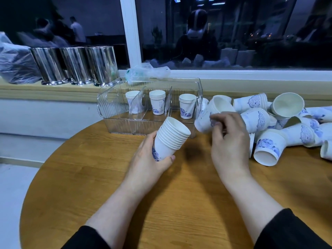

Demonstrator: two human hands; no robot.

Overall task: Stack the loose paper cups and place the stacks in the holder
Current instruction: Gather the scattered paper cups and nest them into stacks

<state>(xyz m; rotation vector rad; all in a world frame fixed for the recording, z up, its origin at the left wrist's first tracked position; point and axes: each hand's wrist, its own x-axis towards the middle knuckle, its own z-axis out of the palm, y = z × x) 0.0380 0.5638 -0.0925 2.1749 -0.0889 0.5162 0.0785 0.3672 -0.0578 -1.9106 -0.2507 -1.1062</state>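
Going left to right here. On the window ledge there's a row of shiny steel canisters [75, 65], smooth cylinders with mirror-like walls, not part of my job. In front of them sits the clear plastic holder [111, 105], ribbed walls, thin dividers, three compartments. Each already has a short stack of cups [157, 103] standing upright in it, so there's room on top.

My left hand [150, 159] is wrapped around a tall stack of paper cups [170, 139], fingers curled round the lower part, thumb across the front, mouth tilted up and to the right. The rolled rims sit in tight even ridges, which tells me they're nested properly.

My right hand [228, 139] is pinching a loose cup [208, 117] by its side wall, fingertips pressed together on it, just right of the holder. It looks blurred, and whether it's one cup or a couple nested I can't tell.

How I'd do this bit: line the loose cup's base up with the open mouth of the stack, keep both on the same axis, then slide it in gently. Thin waxy paper dents easily, so light grip, no squeezing the rim.

Further right, the pile of loose cups [280, 123] lies tumbled on the round wood-grain surface [161, 203], white with blue floral print, mostly on their sides, some already nested in pairs. Plenty left to go.
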